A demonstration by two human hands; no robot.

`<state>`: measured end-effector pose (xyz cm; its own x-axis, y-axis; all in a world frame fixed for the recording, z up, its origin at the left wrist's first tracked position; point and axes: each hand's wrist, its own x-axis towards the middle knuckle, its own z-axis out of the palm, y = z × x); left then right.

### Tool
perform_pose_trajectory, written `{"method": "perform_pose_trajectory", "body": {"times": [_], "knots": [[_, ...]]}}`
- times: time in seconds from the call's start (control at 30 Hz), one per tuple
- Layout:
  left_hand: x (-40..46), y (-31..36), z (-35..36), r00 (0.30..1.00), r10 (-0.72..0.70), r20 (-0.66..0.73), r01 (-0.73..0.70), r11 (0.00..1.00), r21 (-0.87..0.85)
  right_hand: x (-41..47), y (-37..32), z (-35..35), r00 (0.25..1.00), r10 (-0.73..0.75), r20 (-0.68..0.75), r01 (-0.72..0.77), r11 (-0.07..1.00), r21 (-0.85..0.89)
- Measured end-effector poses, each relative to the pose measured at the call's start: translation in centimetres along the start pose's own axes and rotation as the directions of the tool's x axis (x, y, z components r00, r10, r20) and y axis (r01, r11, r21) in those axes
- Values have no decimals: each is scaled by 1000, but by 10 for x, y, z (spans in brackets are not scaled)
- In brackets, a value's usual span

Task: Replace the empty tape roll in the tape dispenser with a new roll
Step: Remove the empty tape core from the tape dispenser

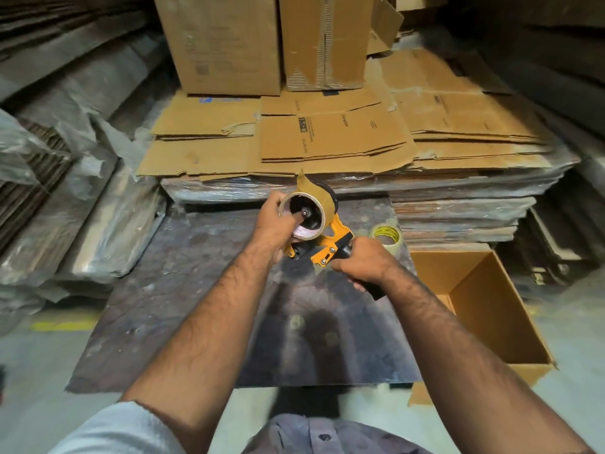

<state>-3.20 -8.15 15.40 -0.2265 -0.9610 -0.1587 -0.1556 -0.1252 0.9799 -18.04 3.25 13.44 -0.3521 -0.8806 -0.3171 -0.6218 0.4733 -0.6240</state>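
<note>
I hold an orange and black tape dispenser [330,247] above a dark worktable [183,290]. My right hand [363,262] grips its black handle. On its hub sits the empty brown cardboard roll [322,204], with a torn scrap of tape sticking up from its top. My left hand [278,221] holds that core by its rim, fingers reaching inside the tube. A new roll of clear tape [388,239] lies on the table just beyond my right hand, partly hidden by it.
An open empty cardboard box [491,309] stands at the table's right side. Flattened cartons [327,139] are stacked on wrapped pallets behind the table, with upright boxes [226,44] farther back. Plastic-wrapped bundles [82,208] crowd the left.
</note>
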Motion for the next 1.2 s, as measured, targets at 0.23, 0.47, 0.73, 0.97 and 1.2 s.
{"method": "perform_pose_trajectory", "body": {"times": [0.23, 0.47, 0.73, 0.97, 1.2], "knots": [[-6, 7, 22, 967, -223, -122, 214, 973, -83, 5, 17, 5, 993, 54, -101, -55, 998, -6], [-17, 14, 23, 971, -229, 71, 240, 938, -249, 13, 51, -18, 980, 152, -128, -147, 988, 43], [1, -20, -9, 972, -225, 64, 231, 881, -413, 7, 62, -3, 976, 164, 142, -214, 619, 756], [48, -55, -4, 943, -323, -78, 311, 941, -135, 6, 65, 22, 949, 152, 275, -308, 280, 909], [125, -121, 56, 907, -420, -25, 414, 902, -119, 4, 82, 47, 900, 339, 273, -364, 240, 900]]}}
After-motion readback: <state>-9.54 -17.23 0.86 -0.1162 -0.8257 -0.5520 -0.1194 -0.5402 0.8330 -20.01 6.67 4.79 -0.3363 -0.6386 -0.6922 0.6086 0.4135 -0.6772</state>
